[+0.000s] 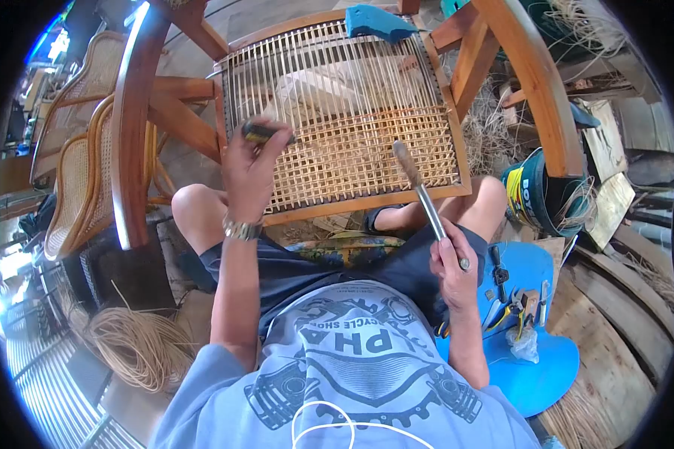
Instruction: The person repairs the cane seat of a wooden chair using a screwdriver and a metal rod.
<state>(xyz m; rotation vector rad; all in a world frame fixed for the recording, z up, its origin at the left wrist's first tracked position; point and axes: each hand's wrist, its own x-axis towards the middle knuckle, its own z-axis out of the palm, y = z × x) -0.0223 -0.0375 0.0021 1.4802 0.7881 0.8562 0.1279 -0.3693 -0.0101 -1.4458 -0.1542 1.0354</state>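
A wooden chair frame [281,218] stands over my legs, with a cane seat [367,153] woven in a grid on the near side. Its far part shows only parallel strands. My left hand [252,168], with a metal watch on the wrist, is over the seat's left edge, its fingers closed on a short dark-handled tool [257,133]. My right hand [457,263] grips a hammer [428,202] by its metal shaft, right of my lap; the worn brown head hangs over the near right part of the weave. A blue piece [378,24] lies on the far rail.
Right of me, a blue plastic seat [550,355] holds pliers and small tools. Beyond it are a dark bucket [554,196] and wood boards [610,217]. Coiled cane [138,346] lies at lower left, near rattan chairs [75,179]. Curved chair arms rise on both sides.
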